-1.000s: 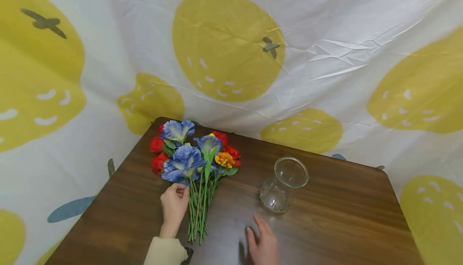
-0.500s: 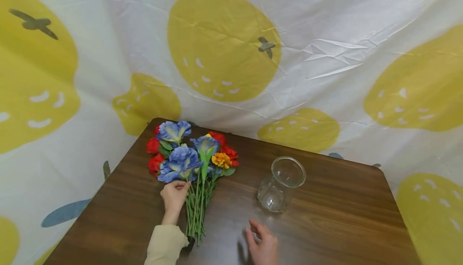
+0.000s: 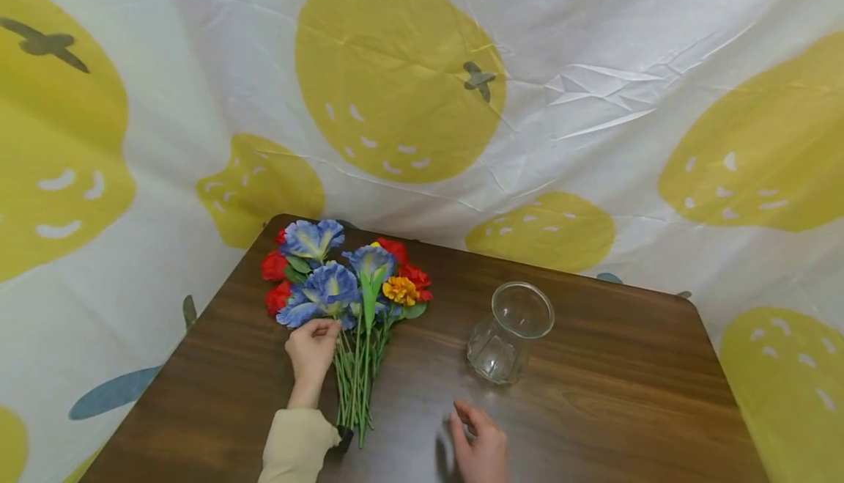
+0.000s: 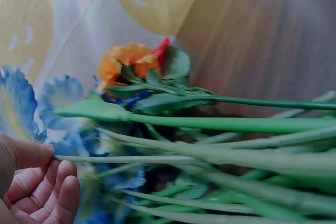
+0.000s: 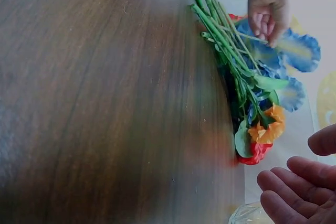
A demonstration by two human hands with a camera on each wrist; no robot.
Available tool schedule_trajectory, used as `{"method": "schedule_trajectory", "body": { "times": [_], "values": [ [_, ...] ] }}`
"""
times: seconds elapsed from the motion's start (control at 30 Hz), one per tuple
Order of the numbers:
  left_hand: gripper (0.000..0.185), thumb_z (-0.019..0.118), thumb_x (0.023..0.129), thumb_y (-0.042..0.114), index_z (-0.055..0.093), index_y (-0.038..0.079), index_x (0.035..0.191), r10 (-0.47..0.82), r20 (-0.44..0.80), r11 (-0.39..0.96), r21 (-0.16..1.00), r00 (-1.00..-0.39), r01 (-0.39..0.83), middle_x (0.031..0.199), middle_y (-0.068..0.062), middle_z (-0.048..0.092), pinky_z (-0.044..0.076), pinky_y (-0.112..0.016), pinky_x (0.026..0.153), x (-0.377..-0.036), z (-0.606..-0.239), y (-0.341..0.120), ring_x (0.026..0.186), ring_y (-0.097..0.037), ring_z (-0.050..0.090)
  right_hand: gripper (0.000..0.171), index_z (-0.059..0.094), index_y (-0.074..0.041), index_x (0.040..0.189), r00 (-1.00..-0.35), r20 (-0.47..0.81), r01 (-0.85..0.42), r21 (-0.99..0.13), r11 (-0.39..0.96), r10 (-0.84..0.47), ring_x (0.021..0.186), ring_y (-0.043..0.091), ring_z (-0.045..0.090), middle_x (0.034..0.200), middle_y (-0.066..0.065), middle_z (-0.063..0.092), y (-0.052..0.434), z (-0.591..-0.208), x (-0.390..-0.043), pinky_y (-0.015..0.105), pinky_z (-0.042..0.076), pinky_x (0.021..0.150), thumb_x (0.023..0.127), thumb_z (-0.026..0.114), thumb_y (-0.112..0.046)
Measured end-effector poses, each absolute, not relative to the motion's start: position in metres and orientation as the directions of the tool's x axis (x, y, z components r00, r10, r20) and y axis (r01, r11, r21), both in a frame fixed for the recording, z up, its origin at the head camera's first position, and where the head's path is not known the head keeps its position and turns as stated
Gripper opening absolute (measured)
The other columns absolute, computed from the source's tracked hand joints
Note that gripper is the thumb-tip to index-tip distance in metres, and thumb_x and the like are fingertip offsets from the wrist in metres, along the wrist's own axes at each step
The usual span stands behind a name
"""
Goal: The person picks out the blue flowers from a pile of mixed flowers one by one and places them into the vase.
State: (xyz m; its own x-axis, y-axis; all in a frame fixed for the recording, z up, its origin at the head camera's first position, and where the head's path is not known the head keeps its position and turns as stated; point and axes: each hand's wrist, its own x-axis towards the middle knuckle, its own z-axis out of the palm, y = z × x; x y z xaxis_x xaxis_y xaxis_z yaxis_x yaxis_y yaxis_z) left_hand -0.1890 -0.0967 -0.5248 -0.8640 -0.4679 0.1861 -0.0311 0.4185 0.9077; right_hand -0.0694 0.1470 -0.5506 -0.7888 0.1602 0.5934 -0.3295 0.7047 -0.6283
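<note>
Left hand [image 3: 311, 351] fingers [image 4: 44, 190] pinch one pale flower stem [image 4: 126, 159] off the bunch [image 3: 343, 300] lying on the bench [image 3: 593, 395]; right hand [image 3: 480, 448] fingers loosely curled, grasping nothing, glass vase [image 3: 509, 333] just beyond them.

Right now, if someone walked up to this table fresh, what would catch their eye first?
The bunch of artificial flowers, blue, red and orange, lying on the left of the dark wooden table, with the left hand pinching one stem just below the blooms. To its right stands an empty clear glass vase, the right hand resting open near it. Behind hangs a white sheet with big yellow fruit shapes.
</note>
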Motion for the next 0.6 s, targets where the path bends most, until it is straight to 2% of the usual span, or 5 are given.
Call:
{"method": "schedule_trajectory", "body": {
  "times": [0.13,0.27,0.47,0.6],
  "values": [
    [0.008,0.072,0.08,0.006,0.072,-0.002,0.079,-0.464,0.319,0.473,0.878,-0.827,0.073,0.066,-0.013,0.068,0.046,-0.017,0.051,-0.19,-0.512,-0.098,0.053,-0.01,0.061,0.018,0.071,-0.001,0.085,-0.788,0.595,-0.332,-0.627,0.705,0.158,0.064,0.015,0.066,0.076,0.005,0.069,0.147,-0.551,-0.07,0.02,0.053,0.055,0.069,0.074,0.007],
    [0.006,0.072,0.078,0.005,0.072,0.0,0.076,-0.46,0.455,0.521,0.834,-0.763,0.183,0.063,-0.011,0.067,0.041,-0.01,0.051,-0.189,-0.495,-0.098,0.053,-0.01,0.059,0.018,0.07,-0.001,0.085,-0.779,0.608,-0.342,-0.619,0.707,0.155,0.063,0.016,0.066,0.075,0.005,0.069,0.148,-0.551,-0.071,0.018,0.052,0.055,0.069,0.074,0.007],
    [0.013,0.073,0.075,-0.002,0.066,-0.002,0.065,-0.429,0.61,0.532,0.767,-0.667,0.359,0.057,-0.012,0.062,0.04,-0.011,0.05,-0.18,-0.465,-0.095,0.049,-0.015,0.055,0.017,0.071,-0.003,0.084,-0.778,0.611,-0.348,-0.614,0.708,0.146,0.063,0.016,0.066,0.075,0.004,0.069,0.147,-0.546,-0.071,0.019,0.052,0.056,0.07,0.074,0.006],
    [0.013,0.071,0.073,-0.01,0.064,-0.003,0.065,-0.386,0.65,0.471,0.749,-0.655,0.466,0.058,-0.013,0.063,0.044,-0.01,0.052,-0.169,-0.444,-0.086,0.052,-0.012,0.058,0.016,0.071,-0.005,0.085,-0.794,0.594,-0.352,-0.624,0.698,0.131,0.064,0.012,0.065,0.075,0.002,0.069,0.144,-0.539,-0.07,0.018,0.051,0.057,0.071,0.075,0.003]
  ]
}}
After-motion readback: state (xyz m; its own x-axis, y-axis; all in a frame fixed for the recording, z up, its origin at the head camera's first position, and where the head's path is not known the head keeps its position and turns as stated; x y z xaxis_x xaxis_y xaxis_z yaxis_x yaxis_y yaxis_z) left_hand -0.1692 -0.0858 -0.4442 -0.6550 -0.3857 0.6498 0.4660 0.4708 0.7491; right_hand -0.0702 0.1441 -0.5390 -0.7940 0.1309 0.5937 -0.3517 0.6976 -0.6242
